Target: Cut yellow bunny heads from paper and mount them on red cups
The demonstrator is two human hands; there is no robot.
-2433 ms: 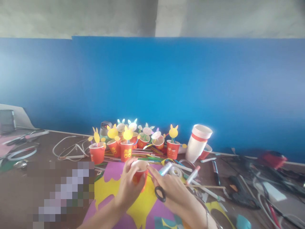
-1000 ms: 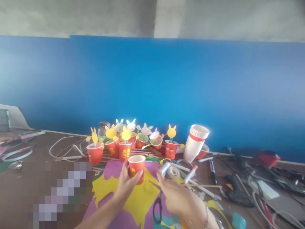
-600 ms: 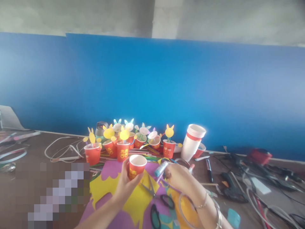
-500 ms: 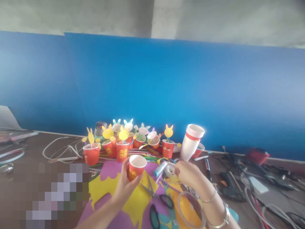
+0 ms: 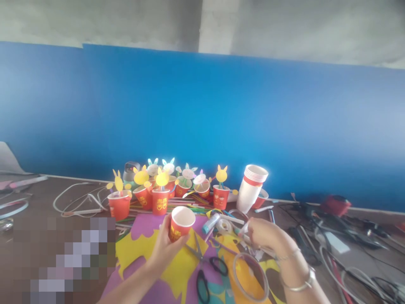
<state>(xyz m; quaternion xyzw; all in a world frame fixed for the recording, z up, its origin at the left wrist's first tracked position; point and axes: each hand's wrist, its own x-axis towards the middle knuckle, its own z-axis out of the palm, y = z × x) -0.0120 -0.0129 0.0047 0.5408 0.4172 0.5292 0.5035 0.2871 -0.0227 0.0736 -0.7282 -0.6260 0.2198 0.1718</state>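
My left hand (image 5: 166,249) is wrapped round a red paper cup (image 5: 182,217) with a gold print and a white inside, held upright over cut yellow paper (image 5: 139,249). My right hand (image 5: 261,232) is closed over the clutter right of the tape roll (image 5: 224,226); something pale shows at its fingertips, too blurred to name. Between the hands lie scissors (image 5: 200,255) with black handles, their blades apart, and a blue-capped tube (image 5: 210,223). A large clear tape ring (image 5: 250,276) rests below my right hand.
Several red cups (image 5: 119,207) with paper rabbit figures stand along the back, before a blue partition (image 5: 202,105). A tall leaning stack of paper cups (image 5: 251,190) is behind my right hand. Cables (image 5: 332,266) and a glue gun (image 5: 303,245) lie at the right.
My right hand has moved right and slightly down, away from the tape roll, uncovering small scraps. My left hand still holds the cup in nearly the same place.
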